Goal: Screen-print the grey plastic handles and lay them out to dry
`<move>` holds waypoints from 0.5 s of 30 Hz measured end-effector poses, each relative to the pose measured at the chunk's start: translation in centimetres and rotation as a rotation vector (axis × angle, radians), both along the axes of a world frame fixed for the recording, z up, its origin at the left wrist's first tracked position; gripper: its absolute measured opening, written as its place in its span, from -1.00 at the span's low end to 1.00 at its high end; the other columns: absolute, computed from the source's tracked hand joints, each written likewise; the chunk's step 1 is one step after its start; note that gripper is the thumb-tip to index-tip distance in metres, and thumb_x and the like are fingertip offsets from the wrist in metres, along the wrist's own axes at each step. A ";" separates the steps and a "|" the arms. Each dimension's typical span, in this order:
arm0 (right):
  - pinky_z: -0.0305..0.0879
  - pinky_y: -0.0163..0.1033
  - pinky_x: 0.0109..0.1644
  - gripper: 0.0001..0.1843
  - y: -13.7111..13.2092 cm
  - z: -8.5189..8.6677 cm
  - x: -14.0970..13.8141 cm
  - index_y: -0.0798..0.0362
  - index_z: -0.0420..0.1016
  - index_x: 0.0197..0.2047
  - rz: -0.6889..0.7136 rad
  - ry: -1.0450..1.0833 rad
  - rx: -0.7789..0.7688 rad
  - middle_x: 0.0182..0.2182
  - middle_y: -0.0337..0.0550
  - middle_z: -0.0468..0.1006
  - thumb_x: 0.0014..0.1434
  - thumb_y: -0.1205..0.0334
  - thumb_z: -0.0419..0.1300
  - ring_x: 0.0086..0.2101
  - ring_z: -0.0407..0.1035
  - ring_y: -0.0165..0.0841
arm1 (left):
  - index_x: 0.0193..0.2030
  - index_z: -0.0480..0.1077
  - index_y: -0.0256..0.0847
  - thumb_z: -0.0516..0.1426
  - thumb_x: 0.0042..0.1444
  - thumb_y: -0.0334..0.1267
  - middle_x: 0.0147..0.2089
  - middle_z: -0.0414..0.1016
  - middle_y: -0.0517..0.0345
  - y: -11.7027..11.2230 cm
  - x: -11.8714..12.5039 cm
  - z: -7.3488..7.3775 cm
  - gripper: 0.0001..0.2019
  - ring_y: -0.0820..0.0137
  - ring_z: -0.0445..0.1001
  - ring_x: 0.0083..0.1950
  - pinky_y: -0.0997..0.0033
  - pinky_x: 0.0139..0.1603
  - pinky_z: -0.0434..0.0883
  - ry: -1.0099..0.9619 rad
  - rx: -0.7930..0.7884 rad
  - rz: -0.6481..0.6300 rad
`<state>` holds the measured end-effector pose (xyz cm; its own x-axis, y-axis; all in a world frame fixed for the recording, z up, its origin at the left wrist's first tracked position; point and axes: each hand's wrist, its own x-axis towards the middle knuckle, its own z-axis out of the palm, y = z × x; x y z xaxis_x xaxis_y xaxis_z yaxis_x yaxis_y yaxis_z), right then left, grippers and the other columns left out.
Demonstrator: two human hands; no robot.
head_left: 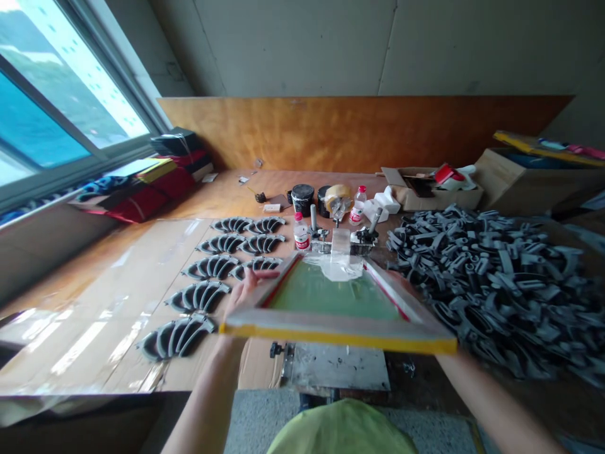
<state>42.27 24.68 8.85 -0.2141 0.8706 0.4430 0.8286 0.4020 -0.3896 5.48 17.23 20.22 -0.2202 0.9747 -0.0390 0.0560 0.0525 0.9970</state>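
Far over on the left, a window (61, 94) lets in bright daylight, with folded red and black cloth (142, 195) piled on the wooden bench beneath it. A large cardboard sheet (94, 302) covers much of the bench, and dark grey curved moulded parts (198, 296) are laid out on it in neat rows, paired side by side toward the back. The person's left hand (243, 293) comes up from the bottom of the view, forearm angled inward, fingers spread and curled over the left bar of a wooden screen-printing frame (338, 328). That frame hangs tilted above the bench in the middle of the view, with green mesh (335, 299) stretched across it and yellow tape (338, 337) along its near edge. Just past it stand a black ink tin (302, 198), a roll of packing tape (338, 197), a plastic water bottle (301, 232) and metal hinge clamps (363, 239), while a paint-smeared metal plate (335, 372) lies below the frame. The person's right forearm (496, 403) reaches up to the frame's right side, but the hand is hidden behind it, so I can't tell how those fingers stand. Beyond lies a big heap of loose grey moulded parts (491, 284), with a cardboard box (435, 195) behind it
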 end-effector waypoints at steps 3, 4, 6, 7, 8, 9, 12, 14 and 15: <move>0.42 -0.16 0.07 -0.66 2.3 2.7 -0.2 0.18 0.50 0.05 -0.008 0.039 0.058 -0.07 0.00 0.59 0.33 0.22 0.06 -0.09 0.49 -0.25 | -0.11 0.57 -0.22 0.21 -0.02 0.22 -0.26 0.57 0.08 -3.5 -0.5 -4.6 -0.45 0.27 0.50 -0.27 0.40 -0.33 0.41 0.016 -0.246 -0.050; 0.36 -0.10 0.15 -0.62 2.9 3.5 -1.3 0.13 0.44 0.14 0.030 0.013 0.071 0.04 0.02 0.52 0.28 0.24 0.15 0.02 0.43 -0.20 | 0.00 0.53 -0.20 0.24 -0.05 0.21 -0.28 0.56 0.09 -4.4 -0.4 -6.4 -0.40 0.27 0.50 -0.28 0.41 -0.34 0.40 0.003 -0.294 -0.070; 0.24 -0.02 0.25 -0.41 3.7 4.7 -4.2 0.11 0.31 0.26 0.116 -0.110 0.063 0.21 0.08 0.36 0.17 0.28 0.27 0.17 0.26 -0.12 | 0.24 0.35 -0.17 0.24 -0.07 0.23 -0.39 0.51 0.18 -5.5 -0.1 -10.3 -0.22 0.33 0.47 -0.37 0.44 -0.41 0.36 -0.034 -0.339 -0.073; 0.24 -0.02 0.24 -0.36 4.1 5.1 -5.8 0.13 0.29 0.27 0.143 -0.190 0.038 0.21 0.11 0.34 0.13 0.31 0.30 0.18 0.24 -0.09 | 0.31 0.26 -0.17 0.22 -0.07 0.25 -0.45 0.46 0.24 -5.8 0.2 -12.1 -0.15 0.38 0.42 -0.43 0.47 -0.46 0.32 -0.035 -0.342 -0.059; 0.25 -0.03 0.21 -0.38 4.3 5.2 -7.2 0.14 0.31 0.24 0.158 -0.269 0.000 0.17 0.12 0.37 0.11 0.33 0.31 0.15 0.26 -0.08 | 0.35 0.19 -0.19 0.21 -0.07 0.26 -0.50 0.40 0.29 -6.0 0.4 -13.7 -0.10 0.41 0.38 -0.48 0.49 -0.48 0.28 -0.029 -0.338 -0.041; 0.28 -0.06 0.15 -0.46 4.5 5.3 -8.3 0.15 0.36 0.18 0.165 -0.335 -0.045 0.10 0.11 0.43 0.12 0.35 0.30 0.09 0.30 -0.09 | 0.37 0.16 -0.21 0.20 -0.06 0.27 -0.52 0.36 0.32 -6.0 0.6 -15.0 -0.08 0.44 0.33 -0.50 0.51 -0.50 0.25 -0.021 -0.330 -0.024; 0.32 -0.17 -0.02 -0.75 4.6 4.7 -10.0 0.12 0.48 -0.05 0.173 -0.464 -0.220 -0.13 0.03 0.55 0.17 0.38 0.21 -0.08 0.40 -0.16 | 0.34 0.18 -0.24 0.18 -0.04 0.26 -0.49 0.35 0.32 -5.9 0.8 -17.1 -0.12 0.45 0.31 -0.47 0.51 -0.48 0.25 -0.021 -0.320 -0.020; 0.30 -0.21 -0.10 -0.84 4.2 4.0 -10.0 0.11 0.50 -0.15 0.176 -0.491 -0.293 -0.19 -0.01 0.57 0.19 0.38 0.17 -0.15 0.42 -0.20 | 0.30 0.21 -0.25 0.18 -0.04 0.26 -0.48 0.36 0.30 -5.8 0.8 -17.3 -0.14 0.44 0.32 -0.46 0.50 -0.46 0.26 -0.029 -0.331 -0.025; 0.29 -0.22 -0.11 -0.86 3.8 3.7 -9.8 0.10 0.51 -0.18 0.195 -0.492 -0.298 -0.21 -0.02 0.57 0.19 0.40 0.16 -0.17 0.42 -0.21 | 0.29 0.23 -0.26 0.18 -0.04 0.27 -0.47 0.37 0.29 -5.8 0.8 -17.2 -0.15 0.43 0.33 -0.45 0.49 -0.46 0.27 -0.033 -0.338 -0.023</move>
<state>32.43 28.44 12.52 -0.5002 0.8659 -0.0051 0.8619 0.4974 -0.0990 6.25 11.42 3.01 -0.1911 0.9103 -0.3672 0.0287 0.3791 0.9249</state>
